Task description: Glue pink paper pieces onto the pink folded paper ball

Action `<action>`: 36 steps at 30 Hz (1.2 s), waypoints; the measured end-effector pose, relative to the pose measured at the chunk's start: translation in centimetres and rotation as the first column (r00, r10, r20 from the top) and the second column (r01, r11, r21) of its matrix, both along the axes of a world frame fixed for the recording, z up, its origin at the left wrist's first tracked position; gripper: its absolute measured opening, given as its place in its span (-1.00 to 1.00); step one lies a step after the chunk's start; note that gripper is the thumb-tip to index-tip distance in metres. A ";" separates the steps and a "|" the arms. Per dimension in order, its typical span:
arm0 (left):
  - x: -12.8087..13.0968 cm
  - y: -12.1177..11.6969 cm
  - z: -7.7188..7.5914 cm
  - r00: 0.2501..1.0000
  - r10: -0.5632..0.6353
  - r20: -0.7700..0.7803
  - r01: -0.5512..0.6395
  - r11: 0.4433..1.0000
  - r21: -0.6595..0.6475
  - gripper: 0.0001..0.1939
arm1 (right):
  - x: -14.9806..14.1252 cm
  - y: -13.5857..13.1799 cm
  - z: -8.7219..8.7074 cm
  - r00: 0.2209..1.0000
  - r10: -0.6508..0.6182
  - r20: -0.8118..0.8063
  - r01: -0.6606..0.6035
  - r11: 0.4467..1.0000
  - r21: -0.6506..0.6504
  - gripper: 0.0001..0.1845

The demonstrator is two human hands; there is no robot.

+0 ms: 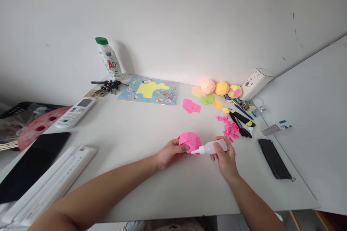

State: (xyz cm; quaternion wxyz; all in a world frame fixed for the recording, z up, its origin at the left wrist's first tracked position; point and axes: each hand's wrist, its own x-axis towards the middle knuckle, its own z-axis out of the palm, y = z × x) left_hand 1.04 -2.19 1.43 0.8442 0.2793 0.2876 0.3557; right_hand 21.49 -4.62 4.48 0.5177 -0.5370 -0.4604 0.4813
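A pink folded-paper ball (191,138) is pinched in the left grip (168,154) over the surface (168,195), its folds liable to be smeared or dented if the nozzled bottle (209,148) clasped in the right grip (227,158) is squeezed or pressed hard

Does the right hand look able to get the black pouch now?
Probably yes: only bare table seems to lie between the right hand and the black pouch. But this hand grips a squeeze bottle, so it would likely need to set that down first.
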 end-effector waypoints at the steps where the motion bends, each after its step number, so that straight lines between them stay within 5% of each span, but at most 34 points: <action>1: 0.0 0.0 0.0 1.000 -0.007 -0.004 0.007 1.000 0.007 -0.84 | 0.0 0.2 -0.1 1.000 -0.003 -0.031 0.002 1.000 -0.013 -0.72; 36: -0.1 0.0 0.3 0.998 -0.055 -0.042 0.057 0.996 0.063 -0.84 | 0.0 0.6 -0.1 0.993 -0.073 -0.094 0.068 0.996 -0.049 -0.69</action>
